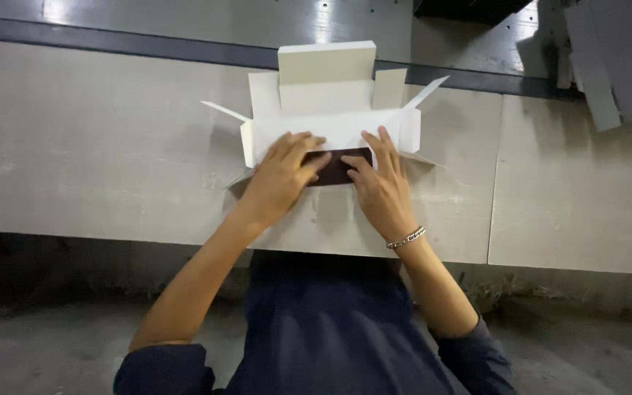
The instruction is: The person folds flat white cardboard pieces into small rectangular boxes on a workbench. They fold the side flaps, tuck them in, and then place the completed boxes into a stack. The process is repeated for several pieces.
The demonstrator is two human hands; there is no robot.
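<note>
A flat white cardboard box blank (330, 110) lies partly folded on the pale worktable (96, 146), its side flaps and back flap standing up. A small dark brown rectangular piece (339, 167) lies on the near panel of the blank. My left hand (281, 179) presses down on the left part of the dark piece and the cardboard around it. My right hand (380, 186), with a chain bracelet at the wrist, rests on the right end of the same piece. Both hands lie flat with fingers spread.
A dark strip (111, 40) runs along the table's far edge, with a shiny grey surface behind it. Grey cardboard sheets (608, 66) hang at the upper right. The table's near edge (550, 267) drops to a dim floor.
</note>
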